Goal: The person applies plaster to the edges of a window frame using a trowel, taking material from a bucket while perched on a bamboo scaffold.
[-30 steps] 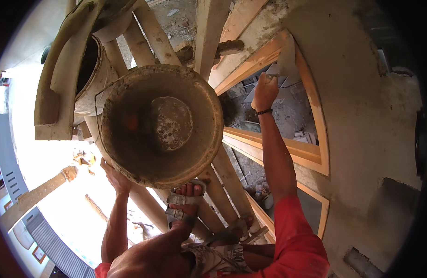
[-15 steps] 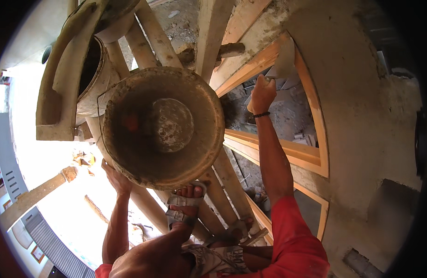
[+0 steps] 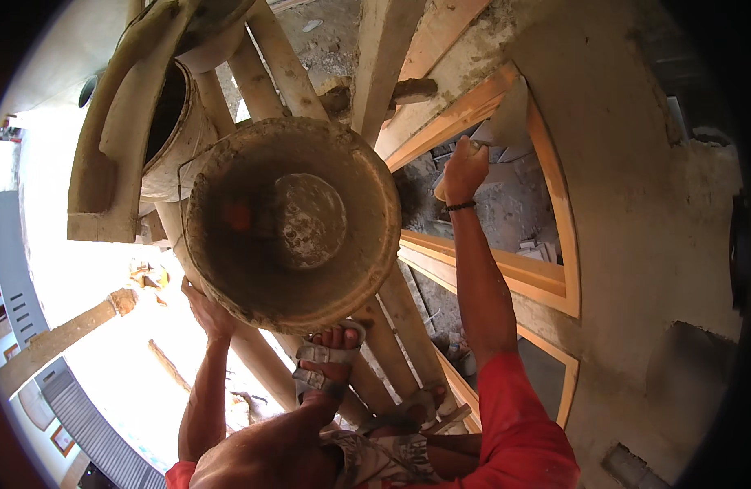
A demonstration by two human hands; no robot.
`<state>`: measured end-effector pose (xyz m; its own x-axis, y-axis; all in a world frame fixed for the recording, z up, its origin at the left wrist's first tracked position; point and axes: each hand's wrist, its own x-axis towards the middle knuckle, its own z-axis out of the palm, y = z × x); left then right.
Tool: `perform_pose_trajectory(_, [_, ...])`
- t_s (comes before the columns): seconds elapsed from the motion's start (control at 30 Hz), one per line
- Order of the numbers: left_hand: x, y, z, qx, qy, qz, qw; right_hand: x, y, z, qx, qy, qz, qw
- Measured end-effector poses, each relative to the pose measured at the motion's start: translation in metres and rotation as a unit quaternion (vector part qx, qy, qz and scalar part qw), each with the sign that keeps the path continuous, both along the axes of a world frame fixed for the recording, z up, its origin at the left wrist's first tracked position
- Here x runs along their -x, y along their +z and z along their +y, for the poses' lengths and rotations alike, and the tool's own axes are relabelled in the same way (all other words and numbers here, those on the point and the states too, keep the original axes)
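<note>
My right hand [image 3: 465, 169] grips the handle of a flat metal trowel [image 3: 508, 114], its blade reaching up to the upper corner of a light wooden window frame [image 3: 564, 228]. My left hand [image 3: 206, 314] is closed on a wooden plank [image 3: 253, 367] at the lower left of a large bucket [image 3: 229, 179], its fingertips partly hidden. The bucket is crusted with grey mortar, has a wire handle and holds a wet patch at the bottom. It rests on the planks above my sandalled foot [image 3: 325, 359].
A second bucket [image 3: 165, 163] stands behind a curved wooden piece [image 3: 98, 196] at upper left. A plastered wall [image 3: 644, 212] fills the right side. Loose tiles and rubble [image 3: 534, 248] show through the frame opening. An upright timber [image 3: 375, 73] rises above, and a beam [image 3: 57, 334] crosses the bright drop at left.
My right hand and the trowel have moved slightly downward. The whole view has shifted a little. My left hand keeps its place on the plank.
</note>
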<state>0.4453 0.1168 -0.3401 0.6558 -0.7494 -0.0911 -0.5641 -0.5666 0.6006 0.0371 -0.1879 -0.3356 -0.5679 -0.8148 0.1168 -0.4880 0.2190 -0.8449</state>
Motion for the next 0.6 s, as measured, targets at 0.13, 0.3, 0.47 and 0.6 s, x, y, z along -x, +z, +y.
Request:
perform_pose_trajectory(0.13, [-0.009, -0.009, 0.004, -0.003, -0.020, -0.019, 1.000, -0.013, 0.006, -0.017, 0.005, 0.002, 0.056, 0.998])
perform_pose_trajectory(0.3, [-0.010, -0.007, 0.007, 0.002, -0.012, -0.004, 1.000, -0.005, 0.017, 0.006, 0.020, 0.012, 0.069, 0.997])
perform_pose_trajectory(0.47, [-0.002, -0.004, -0.001, 0.011, 0.006, 0.036, 0.999, -0.004, 0.018, -0.018, 0.015, 0.017, 0.133, 0.991])
perform_pose_trajectory(0.6, [-0.008, -0.004, 0.004, -0.005, -0.008, 0.006, 1.000, -0.011, 0.013, 0.001, 0.033, 0.011, 0.085, 0.996])
